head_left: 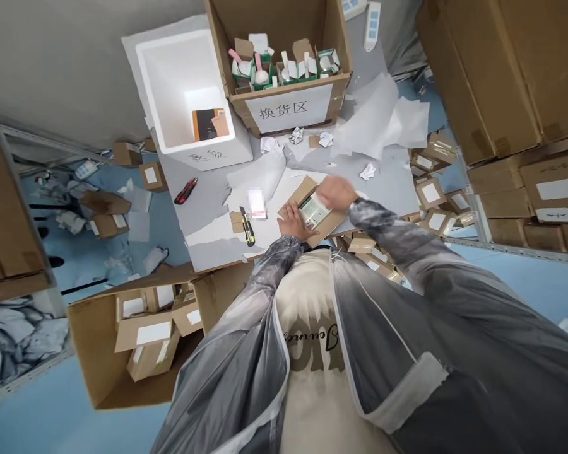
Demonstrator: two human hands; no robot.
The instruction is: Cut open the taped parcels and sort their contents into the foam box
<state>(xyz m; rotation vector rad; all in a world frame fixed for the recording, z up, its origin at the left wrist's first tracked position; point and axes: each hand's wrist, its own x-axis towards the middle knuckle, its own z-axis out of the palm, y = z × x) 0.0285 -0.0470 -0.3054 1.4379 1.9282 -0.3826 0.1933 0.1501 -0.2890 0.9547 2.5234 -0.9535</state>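
A small open cardboard box (304, 189) lies on the grey table (208, 195) in front of me, with a green-and-white product pack (311, 212) inside it. My left hand (291, 222) rests on the box's near left edge. My right hand (337, 192), blurred by motion, lies on top of the pack and the box's right side. Whether it grips the pack I cannot tell.
A yellow-black utility knife (247, 226) and a red one (185, 190) lie left of the box. Behind stand a white foam box (170, 75) and a labelled carton (288, 107) of green packs. Crumpled paper litters the table. Cartons of small boxes (142, 334) surround me on the floor.
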